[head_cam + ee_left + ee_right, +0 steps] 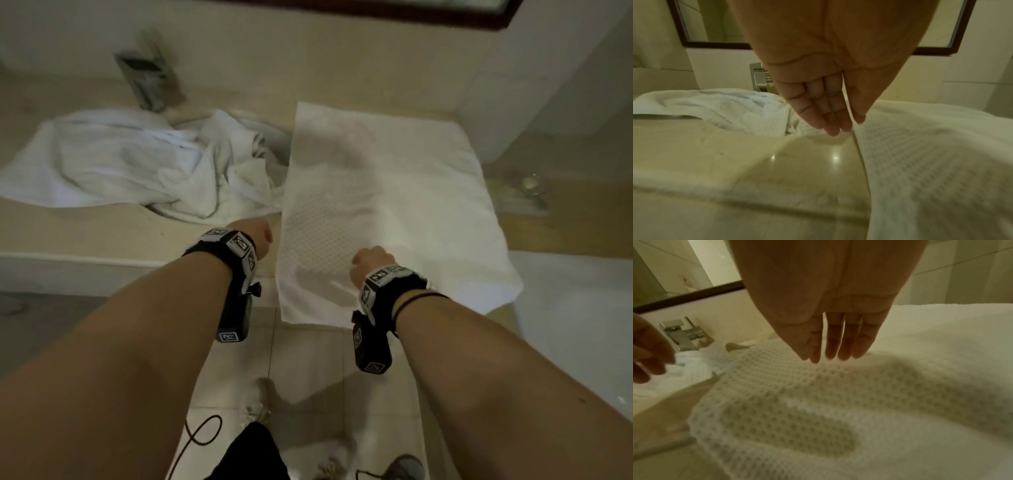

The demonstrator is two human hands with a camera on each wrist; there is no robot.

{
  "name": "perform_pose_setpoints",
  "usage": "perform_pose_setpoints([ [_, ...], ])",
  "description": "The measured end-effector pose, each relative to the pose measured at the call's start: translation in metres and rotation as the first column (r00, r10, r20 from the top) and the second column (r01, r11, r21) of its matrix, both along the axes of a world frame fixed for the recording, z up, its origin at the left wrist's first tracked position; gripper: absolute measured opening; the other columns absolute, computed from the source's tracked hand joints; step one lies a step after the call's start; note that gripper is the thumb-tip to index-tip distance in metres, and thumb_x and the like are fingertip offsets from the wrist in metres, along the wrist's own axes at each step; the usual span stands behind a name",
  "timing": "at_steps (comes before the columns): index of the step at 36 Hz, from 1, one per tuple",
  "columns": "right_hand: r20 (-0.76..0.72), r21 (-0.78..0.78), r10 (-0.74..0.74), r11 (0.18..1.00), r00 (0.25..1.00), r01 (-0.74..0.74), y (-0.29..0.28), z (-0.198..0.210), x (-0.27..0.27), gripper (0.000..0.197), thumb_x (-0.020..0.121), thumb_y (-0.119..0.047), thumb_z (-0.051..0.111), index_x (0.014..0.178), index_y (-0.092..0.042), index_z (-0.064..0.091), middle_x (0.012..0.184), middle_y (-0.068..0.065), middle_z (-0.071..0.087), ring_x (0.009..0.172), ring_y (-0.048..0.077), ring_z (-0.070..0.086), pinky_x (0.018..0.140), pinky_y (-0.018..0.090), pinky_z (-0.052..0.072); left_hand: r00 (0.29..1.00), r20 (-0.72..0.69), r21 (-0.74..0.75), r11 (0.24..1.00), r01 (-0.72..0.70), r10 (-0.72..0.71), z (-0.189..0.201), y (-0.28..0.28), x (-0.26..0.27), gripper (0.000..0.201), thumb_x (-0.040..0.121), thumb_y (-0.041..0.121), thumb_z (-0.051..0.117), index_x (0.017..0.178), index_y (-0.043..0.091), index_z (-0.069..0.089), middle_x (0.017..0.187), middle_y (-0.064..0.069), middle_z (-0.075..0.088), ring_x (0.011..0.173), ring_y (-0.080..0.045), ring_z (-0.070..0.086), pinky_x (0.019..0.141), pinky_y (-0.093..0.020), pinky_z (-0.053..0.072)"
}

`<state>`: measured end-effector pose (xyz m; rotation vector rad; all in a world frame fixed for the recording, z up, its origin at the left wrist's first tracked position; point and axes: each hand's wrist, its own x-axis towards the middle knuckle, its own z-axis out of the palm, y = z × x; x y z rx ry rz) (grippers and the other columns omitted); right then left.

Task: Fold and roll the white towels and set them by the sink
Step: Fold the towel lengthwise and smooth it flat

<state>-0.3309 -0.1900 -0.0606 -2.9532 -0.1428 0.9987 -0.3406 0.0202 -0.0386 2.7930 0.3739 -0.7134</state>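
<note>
A white waffle-weave towel (pixel 376 192) (pixel 920 162) (pixel 838 394) lies flat on the beige counter (pixel 102 229), its near end hanging over the front edge. My left hand (pixel 262 236) (pixel 840 126) points down with straight fingers right beside the towel's left edge and holds nothing. My right hand (pixel 371 260) (pixel 826 356) is over the towel's near part, fingers straight and pointing at the cloth; contact is unclear. More white towels (pixel 120 161) (pixel 715 105) lie crumpled in a heap to the left, covering the sink area.
A chrome faucet (pixel 147 78) (pixel 758 78) (pixel 682 335) stands behind the crumpled heap, under a dark-framed mirror (pixel 715 43). A clear glass (pixel 529 185) sits on the counter at the right. Below are floor tiles, shoes and a black cable (pixel 202 435).
</note>
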Motion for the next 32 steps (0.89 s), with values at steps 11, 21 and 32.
perform_pose_setpoints([
  [11, -0.101, 0.128, -0.147, 0.979, 0.984, 0.16, 0.078, 0.007, 0.043, 0.047, 0.095, -0.031, 0.053, 0.137, -0.013, 0.046, 0.143, 0.004, 0.045, 0.131, 0.024, 0.043, 0.108, 0.035, 0.036, 0.929, 0.039, 0.15, 0.921, 0.359, -0.368, 0.012, 0.033, 0.118, 0.041, 0.092, 0.003, 0.049, 0.13, 0.02, 0.052, 0.14, -0.009, 0.042, 0.125, -0.027, 0.045, 0.099, -0.032, 0.04],
  [21, -0.129, 0.152, -0.291, 0.939, 0.948, 0.309, 0.146, 0.001, 0.06, 0.079, 0.077, -0.044, 0.073, 0.141, -0.021, 0.033, 0.137, 0.006, 0.044, 0.127, 0.028, 0.045, 0.1, 0.043, 0.043, 0.533, -0.078, 0.257, 0.499, 0.827, -0.843, -0.004, 0.037, 0.182, 0.052, 0.09, 0.003, 0.048, 0.136, 0.028, 0.044, 0.145, -0.002, 0.034, 0.13, -0.028, 0.038, 0.103, -0.042, 0.041],
  [32, -0.076, 0.185, -0.475, 0.857, 0.876, 0.481, 0.144, -0.009, 0.064, 0.041, 0.092, -0.024, 0.049, 0.132, -0.02, 0.045, 0.132, 0.007, 0.046, 0.118, 0.029, 0.051, 0.092, 0.035, 0.044, 0.313, -0.162, 0.292, 0.257, 0.921, -0.936, -0.038, 0.039, 0.195, 0.065, 0.083, 0.01, 0.058, 0.14, 0.022, 0.028, 0.142, -0.004, 0.031, 0.127, -0.026, 0.04, 0.101, -0.038, 0.041],
])
